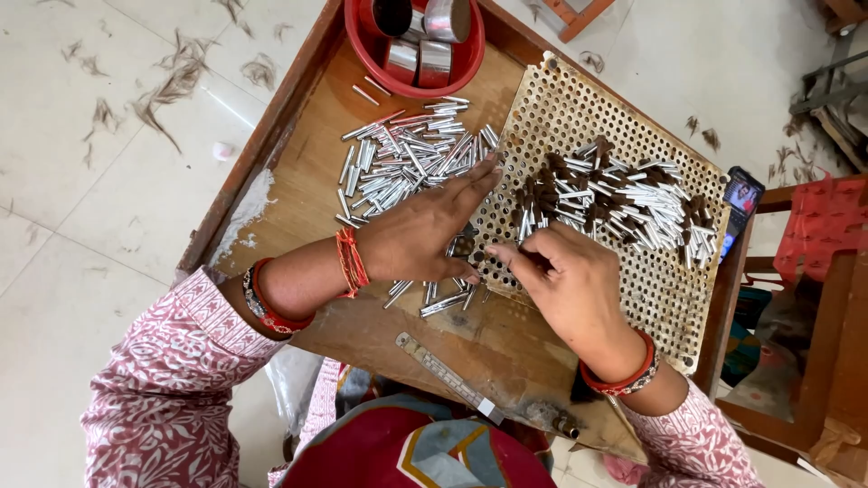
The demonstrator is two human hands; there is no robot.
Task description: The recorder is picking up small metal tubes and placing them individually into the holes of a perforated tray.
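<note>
A pale tiled floor strewn with tufts of dark hair (172, 86) surrounds a low, worn wooden work table (307, 172), and the person sits right up against it. A perforated board (579, 113), cream-coloured and full of small holes, lies tilted across the right half of the table. On it sits a heap of small metal tubes with dark bristle tufts (615, 199). A looser pile of plain silver tubes (407, 158) lies on the bare wood to the left, below a red bowl (452, 72) holding shiny metal canisters.

The left hand (420, 237) lies flat and spread, fingers pressing on the near corner of the board with a few stray tubes beneath and beside it. The right hand (565, 276) is curled, its thumb and forefinger pinched together at the board's lower edge; whatever it grips is too small to make out.

As I see it, the tufted heap is piled loosely on a sloping board, so a nudge from the right wrist could send pieces rolling off the far edge. The phone (743, 197) propped at the table's right rim looks easy to knock down too.
</note>
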